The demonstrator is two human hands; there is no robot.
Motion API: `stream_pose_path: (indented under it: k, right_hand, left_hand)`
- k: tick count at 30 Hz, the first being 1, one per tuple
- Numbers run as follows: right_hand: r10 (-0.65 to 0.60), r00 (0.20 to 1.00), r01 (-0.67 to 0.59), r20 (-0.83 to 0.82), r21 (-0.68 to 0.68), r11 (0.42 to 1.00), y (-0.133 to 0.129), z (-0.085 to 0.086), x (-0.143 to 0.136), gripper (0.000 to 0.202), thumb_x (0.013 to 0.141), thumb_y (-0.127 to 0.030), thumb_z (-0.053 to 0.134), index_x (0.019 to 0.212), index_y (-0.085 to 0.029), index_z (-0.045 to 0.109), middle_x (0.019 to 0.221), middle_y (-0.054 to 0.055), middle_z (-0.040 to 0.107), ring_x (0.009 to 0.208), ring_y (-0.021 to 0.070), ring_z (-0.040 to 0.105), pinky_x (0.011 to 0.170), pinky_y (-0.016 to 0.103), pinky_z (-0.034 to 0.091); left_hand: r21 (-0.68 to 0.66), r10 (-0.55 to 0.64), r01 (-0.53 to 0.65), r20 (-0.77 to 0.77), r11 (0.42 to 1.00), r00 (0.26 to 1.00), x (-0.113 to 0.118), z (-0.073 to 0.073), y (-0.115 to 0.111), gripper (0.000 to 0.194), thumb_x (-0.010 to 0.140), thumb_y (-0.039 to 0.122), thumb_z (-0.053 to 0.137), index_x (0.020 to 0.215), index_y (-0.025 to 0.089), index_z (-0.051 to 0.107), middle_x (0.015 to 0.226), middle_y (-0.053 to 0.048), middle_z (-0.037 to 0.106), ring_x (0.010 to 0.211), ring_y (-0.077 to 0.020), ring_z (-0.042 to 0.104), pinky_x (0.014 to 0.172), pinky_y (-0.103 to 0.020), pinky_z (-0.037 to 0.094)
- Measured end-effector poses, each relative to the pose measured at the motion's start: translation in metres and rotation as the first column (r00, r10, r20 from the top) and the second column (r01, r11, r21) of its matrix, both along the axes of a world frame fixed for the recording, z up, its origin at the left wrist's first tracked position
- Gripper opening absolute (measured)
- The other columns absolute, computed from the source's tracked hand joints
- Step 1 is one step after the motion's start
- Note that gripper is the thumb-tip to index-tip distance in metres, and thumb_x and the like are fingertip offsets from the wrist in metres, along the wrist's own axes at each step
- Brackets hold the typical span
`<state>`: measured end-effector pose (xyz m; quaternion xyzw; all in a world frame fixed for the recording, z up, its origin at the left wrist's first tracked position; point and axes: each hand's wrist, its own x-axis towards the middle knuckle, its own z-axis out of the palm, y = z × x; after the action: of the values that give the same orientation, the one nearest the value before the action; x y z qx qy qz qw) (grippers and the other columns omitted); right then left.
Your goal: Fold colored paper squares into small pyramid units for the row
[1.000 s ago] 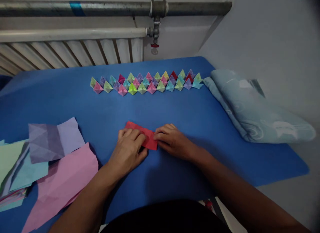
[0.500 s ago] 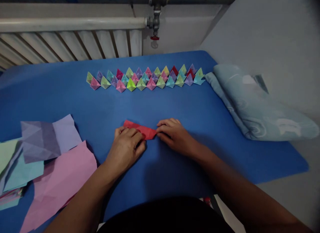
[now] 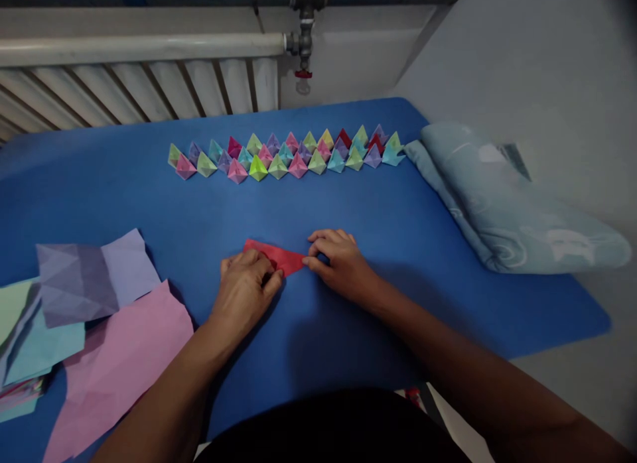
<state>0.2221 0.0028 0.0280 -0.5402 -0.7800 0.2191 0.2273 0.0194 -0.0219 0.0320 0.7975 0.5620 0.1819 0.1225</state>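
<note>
A red sheet of paper [image 3: 283, 258], folded into a narrow pointed shape, lies on the blue tabletop [image 3: 348, 357] between my hands. My left hand [image 3: 249, 277] is closed on its left part, fingers curled over the paper and covering some of it. At the paper's right tip, my right hand [image 3: 338, 257] pinches the end between thumb and forefinger. The other fingers of that hand are bent above the table.
Several small folded paper boats [image 3: 257, 168] in mixed colours stand in rows at the back. Loose creased sheets lie at left, a purple one [image 3: 79, 280] and a pink one [image 3: 124, 357] among them. A rolled pale blue cloth [image 3: 512, 211] rests at right, and a radiator [image 3: 149, 48] runs behind.
The right side of the red paper now narrows to a sharper point. My right thumb has shifted onto that tip, and my left thumb has moved closer to the paper's lower edge.
</note>
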Motion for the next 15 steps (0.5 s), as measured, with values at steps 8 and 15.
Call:
stream_pose_path:
  k: [8, 15]
  right_hand:
    - [-0.015, 1.000, 0.014, 0.021, 0.025, 1.000, 0.0038, -0.0018, -0.0007, 0.003, 0.081, -0.021, 0.063, 0.079, -0.020, 0.061, 0.107, 0.006, 0.066, 0.099, 0.0221, 0.055, 0.085, 0.037, 0.034]
    - [0.052, 0.993, -0.048, 0.105, -0.039, 0.998, 0.0054, 0.0070, 0.0059, 0.014, 0.083, -0.018, 0.058, 0.094, -0.022, 0.065, 0.104, 0.006, 0.065, 0.096, 0.0219, 0.055, 0.086, 0.038, 0.036]
  left_hand:
    - [-0.032, 0.017, -0.018, -0.043, 0.999, 0.999, -0.0004, 0.0018, -0.0011, 0.019, 0.087, 0.028, 0.057, 0.070, 0.019, 0.058, 0.078, -0.004, 0.062, 0.081, -0.0227, 0.057, 0.078, -0.044, 0.041]
    - [-0.034, -0.006, 0.005, -0.008, 0.999, 1.000, -0.0052, 0.0013, -0.0017, 0.009, 0.086, 0.019, 0.055, 0.090, 0.022, 0.063, 0.089, -0.004, 0.065, 0.085, -0.0223, 0.058, 0.077, -0.043, 0.041]
